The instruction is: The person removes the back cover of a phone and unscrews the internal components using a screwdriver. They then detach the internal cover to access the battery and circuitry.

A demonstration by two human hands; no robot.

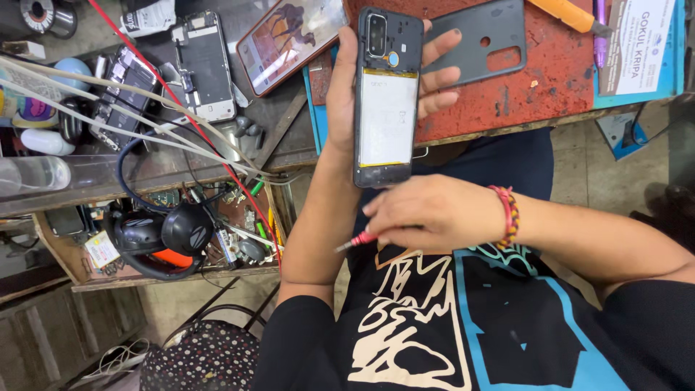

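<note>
Head view of a repair bench. The left hand (347, 94) was clamped around an opened phone (386, 98), thumb along its left edge and fingers (441, 72) wrapped over the right edge, so that the exposed back with its pale battery faced the camera. The phone was held upright and raised off the bench, just in front of the red work mat (557, 72), probably to bring its interior close to the eye. The right hand (434, 213) lay just below the phone's lower end, fingers drawn together in a pinch on a small screwdriver (358, 240) with a red grip; the metal tip pointed left and away from the phone, touching nothing, which suggests a resting grip rather than active use. The detached dark back cover (481, 36) lay flat on the mat to the right, near but apart from the phone, set aside within reach. Further left, a second stripped phone (204, 65) and a patterned phone case (289, 36) lay on the dark bench, and black headphones (163, 239) sat on a lower shelf among cables.
</note>
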